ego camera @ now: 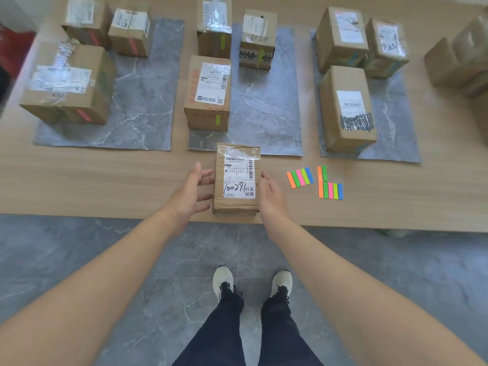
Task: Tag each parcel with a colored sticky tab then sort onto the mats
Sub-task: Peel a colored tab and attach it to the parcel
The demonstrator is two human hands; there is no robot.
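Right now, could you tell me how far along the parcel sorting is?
Done: nine tagged parcels on three mats: pink on left mat, green on middle mat, blue on right mat. In hand: front parcel, no tab visible, between left hand and right hand. Left: far-right boxes.

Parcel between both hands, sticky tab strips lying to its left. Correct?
No: the head view shows the sticky tab strips lying right of the parcel, past the right hand. The left hand is on its other side.
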